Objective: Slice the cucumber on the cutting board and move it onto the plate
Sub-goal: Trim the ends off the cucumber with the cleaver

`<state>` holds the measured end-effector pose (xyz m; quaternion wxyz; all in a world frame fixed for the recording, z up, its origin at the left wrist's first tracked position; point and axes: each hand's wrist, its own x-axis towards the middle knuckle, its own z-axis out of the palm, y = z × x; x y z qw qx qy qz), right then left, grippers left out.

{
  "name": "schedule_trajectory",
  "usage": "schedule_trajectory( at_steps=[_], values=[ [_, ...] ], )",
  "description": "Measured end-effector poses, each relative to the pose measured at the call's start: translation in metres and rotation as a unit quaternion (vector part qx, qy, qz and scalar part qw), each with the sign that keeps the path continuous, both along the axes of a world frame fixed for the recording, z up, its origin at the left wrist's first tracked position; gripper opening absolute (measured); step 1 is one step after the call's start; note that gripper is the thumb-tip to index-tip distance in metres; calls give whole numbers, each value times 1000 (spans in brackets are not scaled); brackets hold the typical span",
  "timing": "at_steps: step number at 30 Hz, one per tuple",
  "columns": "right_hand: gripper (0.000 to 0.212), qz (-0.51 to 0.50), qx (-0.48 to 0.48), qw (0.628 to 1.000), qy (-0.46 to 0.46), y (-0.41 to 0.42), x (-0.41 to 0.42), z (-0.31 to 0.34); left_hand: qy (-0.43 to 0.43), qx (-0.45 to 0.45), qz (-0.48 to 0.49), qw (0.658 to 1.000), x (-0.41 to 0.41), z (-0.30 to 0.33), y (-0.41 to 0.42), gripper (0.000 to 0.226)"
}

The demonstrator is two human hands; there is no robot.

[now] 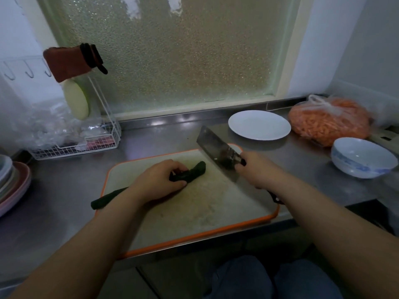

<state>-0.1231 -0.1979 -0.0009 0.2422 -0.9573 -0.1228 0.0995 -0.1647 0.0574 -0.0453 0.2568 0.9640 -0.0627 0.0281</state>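
Pinning the cucumber point(187, 172) across the cutting board point(194, 203) with curled fingers, the left hand point(159, 180) steadies it for slicing, while the right hand point(257, 171), wrapped around the cleaver point(218, 147), raises the blade at two o'clock, toward the plate point(259, 125).

1. Dark green cucumber point(194, 172).
2. Pale rectangular plastic cutting board point(194, 214) with an orange rim.
3. Plain white round plate point(259, 125), far right.
4. White bowl point(363, 157), blue pattern outside.
5. Clear bag of orange carrot shreds point(329, 120).
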Motion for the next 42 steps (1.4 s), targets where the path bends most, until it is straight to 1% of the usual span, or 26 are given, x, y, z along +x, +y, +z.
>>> schedule_trajectory(
  at_steps=[4,8,11,15,19,24,28,30,33,38,40,42],
  values=[
    [6,22,-30,999,-21,7,-4,-1,-12,8,-1,1000,3,-4,-8,32],
    [5,26,-43,998,-43,11,-9,4,-11,7,-5,1000,4,-4,-11,32],
    [4,31,-72,996,-48,15,-13,7,-16,6,-5,1000,5,-4,-11,32],
    [16,22,-92,995,-36,20,-14,6,-22,17,-8,1000,6,-5,-10,32],
    [26,37,-113,993,-6,27,-15,3,-22,19,-12,1000,7,-7,-9,32],
    [28,39,-117,992,6,25,-13,7,-21,31,-17,999,5,-6,-9,33],
    [27,4,-133,991,-8,7,1,8,-15,39,-20,999,5,-4,-10,35],
    [23,-13,-112,994,-12,-2,8,5,-5,35,-19,999,6,-3,-11,36],
    [18,-46,-61,997,8,-11,10,6,2,18,-18,1000,8,0,-11,34],
    [28,-104,49,993,28,-23,19,8,1,1,-10,1000,8,1,-12,29],
    [30,-108,93,990,19,-25,19,13,5,4,-7,1000,7,3,-13,31],
    [30,-107,139,984,3,-25,18,19,23,38,2,999,4,6,-8,42]
  ],
)
